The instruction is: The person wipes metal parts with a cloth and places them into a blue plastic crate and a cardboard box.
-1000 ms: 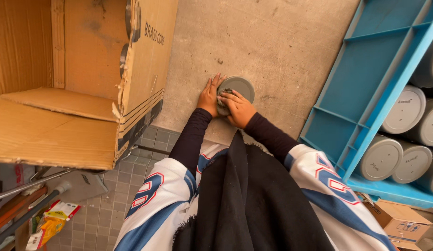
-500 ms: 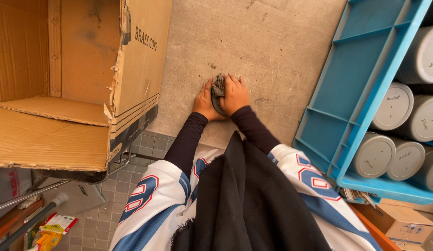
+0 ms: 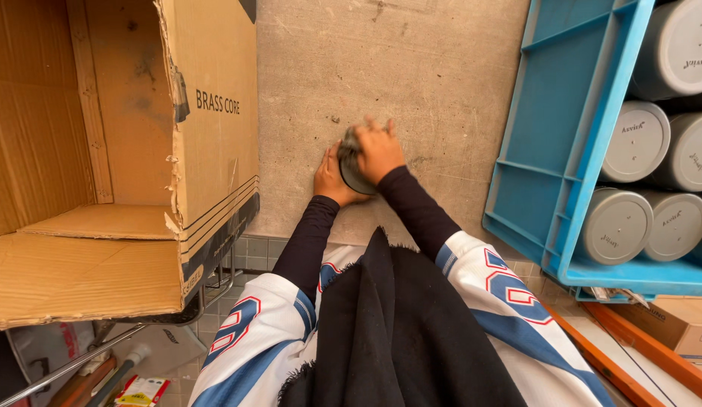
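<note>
Low centre of the frame is a dark scarf (image 3: 396,332) over the person's white-and-blue jersey (image 3: 245,339). Just above, both hands now wrap the round grey cap (image 3: 351,162) at frame centre: the left hand (image 3: 330,179) cups its side and the right hand (image 3: 380,151) covers the top that showed a second ago, motion-blurred like it's twisting. Open brown carton (image 3: 125,151) upper left, blue crate (image 3: 562,151) of grey lidded tubs (image 3: 634,142) right.

Bare grey concrete surface (image 3: 411,68) lies open ahead of both hands, bounded on the left by a large open brown cardboard box (image 3: 125,151) and on the right by a blue plastic crate (image 3: 562,136) holding grey round-lidded containers (image 3: 637,143)
</note>
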